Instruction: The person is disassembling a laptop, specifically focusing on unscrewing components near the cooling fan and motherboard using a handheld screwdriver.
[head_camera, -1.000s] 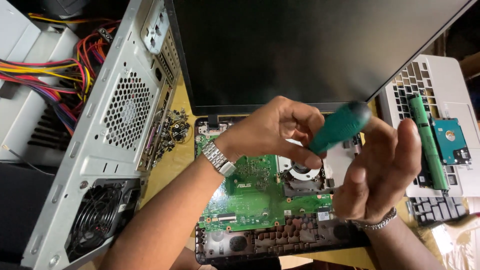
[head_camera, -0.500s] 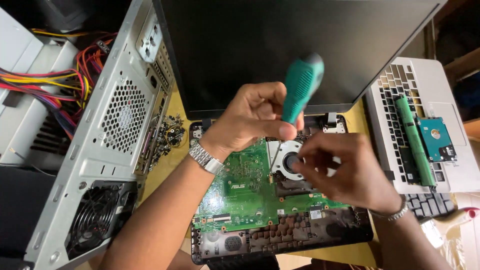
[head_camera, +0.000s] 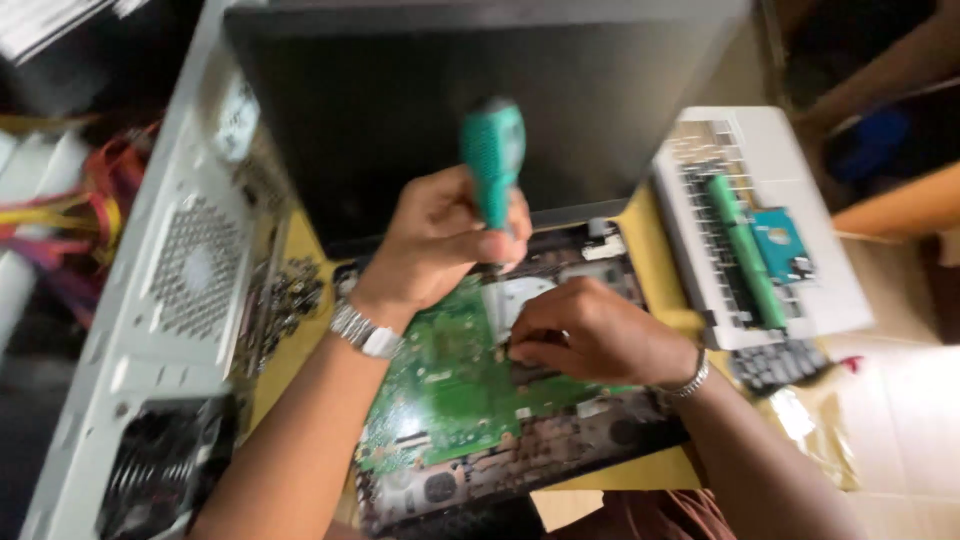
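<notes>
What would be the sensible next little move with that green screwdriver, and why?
Probably turn it in place. The left hand holds the green-handled screwdriver upright over the green circuit board, while the right hand rests on the board beside it; the tip is hidden.

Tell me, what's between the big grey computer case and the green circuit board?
In the head view, a pile of small dark screws and bits lies on the yellow table between the grey computer case and the green circuit board.
</notes>
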